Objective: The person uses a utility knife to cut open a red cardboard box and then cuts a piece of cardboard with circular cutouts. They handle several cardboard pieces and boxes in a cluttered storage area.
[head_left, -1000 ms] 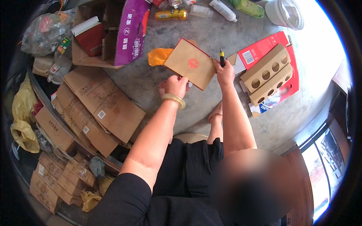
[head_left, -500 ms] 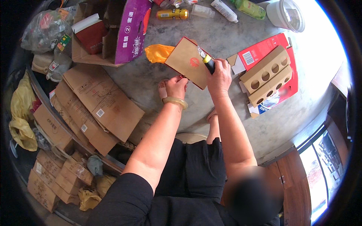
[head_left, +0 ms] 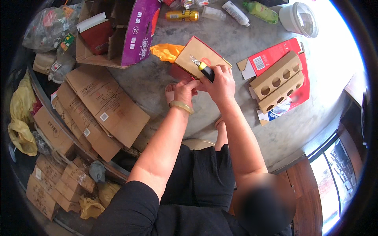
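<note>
A flat tan gift box (head_left: 188, 63) with red edges and a red printed mark is tilted in front of me. Orange satin cloth (head_left: 167, 52) spills out at its left side. My left hand (head_left: 184, 91) is closed on the box's near edge. In my right hand (head_left: 221, 84) is a hand tool (head_left: 206, 71) with a black-and-yellow handle and a silver metal head; whether it is a knife or pliers I cannot make out. The tool's head lies over the box face, and my right fingers meet my left hand at the near edge.
Flattened cardboard boxes (head_left: 108, 104) lie at left, below a purple carton (head_left: 136, 35). To the right, a red box (head_left: 273, 55) lies beside tan cardboard with round holes (head_left: 281, 74). A yellow can (head_left: 182, 15), bottles (head_left: 235, 13) and a white bucket (head_left: 291, 19) stand or lie beyond.
My right hand has moved left and down along the box toward my left hand, bringing the tool with it. The box has turned slightly, and a dark red part shows beneath it.
</note>
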Tool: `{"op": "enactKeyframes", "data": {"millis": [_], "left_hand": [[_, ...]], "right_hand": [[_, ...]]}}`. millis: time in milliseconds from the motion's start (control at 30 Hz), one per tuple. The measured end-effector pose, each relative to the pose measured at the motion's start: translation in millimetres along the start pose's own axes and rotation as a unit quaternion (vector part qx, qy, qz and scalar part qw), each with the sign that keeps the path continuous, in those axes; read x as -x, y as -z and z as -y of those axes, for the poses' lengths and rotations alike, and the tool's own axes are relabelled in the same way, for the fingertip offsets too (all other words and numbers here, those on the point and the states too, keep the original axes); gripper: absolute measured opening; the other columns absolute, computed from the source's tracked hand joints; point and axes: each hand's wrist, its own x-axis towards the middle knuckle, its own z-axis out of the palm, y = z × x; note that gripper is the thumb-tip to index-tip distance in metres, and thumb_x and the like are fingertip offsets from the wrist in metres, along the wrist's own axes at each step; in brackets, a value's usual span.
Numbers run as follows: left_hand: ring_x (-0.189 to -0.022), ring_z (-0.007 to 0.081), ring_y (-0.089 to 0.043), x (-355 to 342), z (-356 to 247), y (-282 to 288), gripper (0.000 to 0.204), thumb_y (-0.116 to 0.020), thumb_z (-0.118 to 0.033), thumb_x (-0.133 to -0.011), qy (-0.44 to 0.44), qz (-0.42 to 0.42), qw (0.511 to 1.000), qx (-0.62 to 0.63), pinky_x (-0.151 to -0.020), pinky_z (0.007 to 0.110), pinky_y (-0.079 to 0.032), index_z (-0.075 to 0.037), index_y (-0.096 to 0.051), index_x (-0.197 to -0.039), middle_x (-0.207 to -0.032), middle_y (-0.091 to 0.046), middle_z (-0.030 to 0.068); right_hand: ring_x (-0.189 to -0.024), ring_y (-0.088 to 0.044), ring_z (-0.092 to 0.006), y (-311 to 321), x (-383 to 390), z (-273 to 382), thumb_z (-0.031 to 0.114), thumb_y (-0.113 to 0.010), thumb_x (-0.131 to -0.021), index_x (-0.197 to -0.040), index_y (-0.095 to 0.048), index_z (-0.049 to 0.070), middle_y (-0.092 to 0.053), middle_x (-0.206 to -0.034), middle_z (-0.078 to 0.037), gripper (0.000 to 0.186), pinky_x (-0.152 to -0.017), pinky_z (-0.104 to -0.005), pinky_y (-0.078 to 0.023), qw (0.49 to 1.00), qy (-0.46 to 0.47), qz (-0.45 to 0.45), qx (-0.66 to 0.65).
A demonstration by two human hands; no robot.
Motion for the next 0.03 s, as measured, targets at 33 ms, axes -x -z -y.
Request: {"op": "enactKeyframes", "data": {"millis": [33], "left_hand": [[-0.058,0.006,-0.048,1.2,-2.8,-0.9,0.012,-0.065,-0.013,-0.071,-0.002,0.001,1.0,-0.019,-0.057,0.022,-0.04,-0.011,-0.062,-0.082,-0.069,-0.056,-0.0049]], "right_hand": [[-0.094,-0.051,-0.0283,1.6,-0.9,0.3,0.022,-0.073,-0.062,-0.089,-0.059,0.006,-0.055,-0.096,-0.01,0.034,-0.077,-0.0359,-0.047,1.0,0.001,0.0,0.002]]}}
